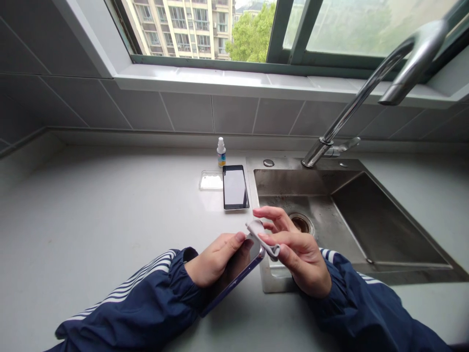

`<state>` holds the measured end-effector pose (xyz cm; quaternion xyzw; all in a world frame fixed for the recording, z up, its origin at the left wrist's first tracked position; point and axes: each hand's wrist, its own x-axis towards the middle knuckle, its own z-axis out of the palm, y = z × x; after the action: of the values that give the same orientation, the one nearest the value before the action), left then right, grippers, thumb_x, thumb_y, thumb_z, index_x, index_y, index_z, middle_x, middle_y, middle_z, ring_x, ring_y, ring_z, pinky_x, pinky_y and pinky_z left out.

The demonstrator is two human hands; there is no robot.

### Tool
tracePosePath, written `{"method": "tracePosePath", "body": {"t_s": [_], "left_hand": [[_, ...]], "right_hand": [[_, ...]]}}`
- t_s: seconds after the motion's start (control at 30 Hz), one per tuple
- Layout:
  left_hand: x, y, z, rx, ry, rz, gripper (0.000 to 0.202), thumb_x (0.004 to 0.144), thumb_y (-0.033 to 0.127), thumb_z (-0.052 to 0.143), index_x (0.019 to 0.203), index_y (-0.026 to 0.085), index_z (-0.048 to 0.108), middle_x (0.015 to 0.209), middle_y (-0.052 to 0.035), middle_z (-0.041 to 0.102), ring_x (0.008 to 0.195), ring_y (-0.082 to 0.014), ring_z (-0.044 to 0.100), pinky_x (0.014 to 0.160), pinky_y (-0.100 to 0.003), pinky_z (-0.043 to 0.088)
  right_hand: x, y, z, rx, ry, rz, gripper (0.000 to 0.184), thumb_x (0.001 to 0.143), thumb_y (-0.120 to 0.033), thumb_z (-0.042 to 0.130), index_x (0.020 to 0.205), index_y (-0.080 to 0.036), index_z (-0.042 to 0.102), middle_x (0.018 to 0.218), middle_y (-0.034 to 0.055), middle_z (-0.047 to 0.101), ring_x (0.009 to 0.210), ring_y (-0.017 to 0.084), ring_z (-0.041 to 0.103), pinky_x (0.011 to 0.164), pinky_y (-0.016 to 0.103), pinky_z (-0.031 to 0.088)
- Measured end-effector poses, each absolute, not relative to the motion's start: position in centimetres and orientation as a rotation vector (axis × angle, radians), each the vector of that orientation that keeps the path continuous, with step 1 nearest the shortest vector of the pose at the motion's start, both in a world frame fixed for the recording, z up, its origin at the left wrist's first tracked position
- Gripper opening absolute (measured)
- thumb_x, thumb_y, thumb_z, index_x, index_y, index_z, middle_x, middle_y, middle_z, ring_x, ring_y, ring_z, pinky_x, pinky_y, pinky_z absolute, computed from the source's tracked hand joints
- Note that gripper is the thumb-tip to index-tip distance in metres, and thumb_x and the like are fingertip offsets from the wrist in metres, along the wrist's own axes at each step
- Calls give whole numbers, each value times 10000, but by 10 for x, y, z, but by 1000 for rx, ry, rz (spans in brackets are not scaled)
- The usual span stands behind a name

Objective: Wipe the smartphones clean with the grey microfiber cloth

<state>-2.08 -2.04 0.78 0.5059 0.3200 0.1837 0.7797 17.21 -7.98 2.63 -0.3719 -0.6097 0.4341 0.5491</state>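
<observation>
My left hand (214, 258) grips a dark phone (236, 274) with a purple edge, held tilted above the grey countertop (110, 234). My right hand (293, 249) pinches a small folded grey cloth (262, 237) and presses it against the phone's upper end. A second phone (235, 187) lies flat, screen up, on the counter beyond my hands. Beside it is a clear case or film (211, 181), and behind it stands a small white spray bottle (221, 152).
A steel sink (351, 215) with a drain sits to the right, its front corner just under my right hand. A curved chrome faucet (370, 83) arches over it. Grey wall tiles and a window sill (234, 80) run along the back.
</observation>
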Motion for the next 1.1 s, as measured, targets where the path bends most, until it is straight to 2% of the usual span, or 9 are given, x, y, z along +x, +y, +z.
{"method": "tracePosePath", "body": {"t_s": [0.07,0.17,0.27,0.4,0.57,0.73,0.87,1.1], "left_hand": [[-22,-20,7,1132,626,364,552,903,690,457,684,187,516,545,19,422,530,-112,375,520,-266,310],[-26,-21,6,1236,546,346,547,944,652,405,684,181,500,579,1,466,538,-110,378,526,-265,304],[-31,-24,8,1347,519,369,584,930,679,403,708,165,568,599,-30,520,554,-130,431,539,-271,342],[-36,-24,12,1409,581,439,661,894,735,401,770,145,672,598,-68,566,620,-190,537,578,-299,422],[-35,-20,5,1490,470,531,633,932,678,399,714,145,661,570,-64,555,744,-228,597,696,-324,471],[-33,-19,2,1526,369,555,603,985,591,360,695,142,638,556,-51,544,738,-211,596,763,-330,469],[-34,-20,5,1512,398,525,608,990,585,349,679,146,634,537,-47,538,706,-207,590,757,-330,463],[-35,-21,2,1416,442,455,618,978,622,337,723,139,626,559,-35,532,577,-160,518,653,-302,422]], "right_hand": [[172,-80,26,-891,-1444,1008,232,974,-369,582,1127,-364,756,1434,47,513,1327,308,484,1107,502,375],[170,-78,23,-968,-1434,980,235,983,-348,567,1101,-324,768,1388,70,541,1298,299,510,1060,471,438],[168,-76,20,-974,-1442,1042,249,993,-333,548,1060,-278,782,1273,93,600,1181,268,586,997,429,493],[164,-76,20,-890,-1484,1185,246,986,-340,568,1069,-253,782,1121,98,647,1046,242,633,957,414,508],[163,-77,20,-846,-1408,1245,221,975,-321,598,1088,-264,780,1110,89,625,970,205,635,864,357,531],[165,-77,18,-837,-1418,1236,219,971,-317,614,1109,-261,775,1092,86,623,986,196,631,873,337,520],[166,-78,20,-841,-1425,1220,217,971,-314,613,1104,-261,776,1086,87,628,950,190,633,818,326,531],[166,-76,20,-874,-1434,1161,229,972,-330,609,1108,-252,776,1056,89,647,973,204,634,838,349,530]]}}
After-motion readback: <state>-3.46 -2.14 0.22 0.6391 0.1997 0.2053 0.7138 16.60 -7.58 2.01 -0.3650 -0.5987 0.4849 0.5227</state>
